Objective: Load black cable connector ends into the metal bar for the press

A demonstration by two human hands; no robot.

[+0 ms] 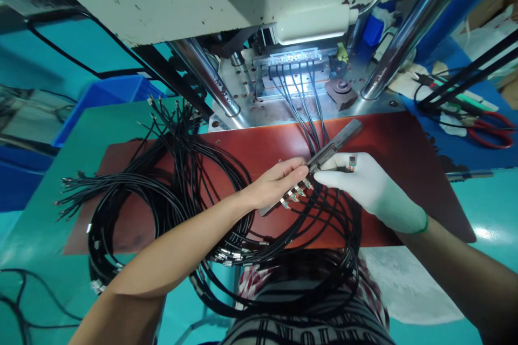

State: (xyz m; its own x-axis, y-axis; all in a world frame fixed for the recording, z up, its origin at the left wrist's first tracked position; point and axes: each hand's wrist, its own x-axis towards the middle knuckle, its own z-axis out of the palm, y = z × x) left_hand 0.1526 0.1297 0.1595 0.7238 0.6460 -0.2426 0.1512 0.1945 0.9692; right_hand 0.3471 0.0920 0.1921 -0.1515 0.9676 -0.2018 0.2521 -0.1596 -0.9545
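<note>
Two hands load cable ends into a metal bar on a red mat

At nine o'clock a blue bin (109, 91) sits behind the black cable bundle (162, 188), its contents hidden. At centre the bare left hand (275, 183) pinches the metal bar (332, 145), fingers closed on its lower part where connector tips (297, 192) stick out. The gloved right hand (364, 183), at three o'clock of it, grips the same bar, fingers curled. Red scissors (491, 129) lie at two o'clock
</note>
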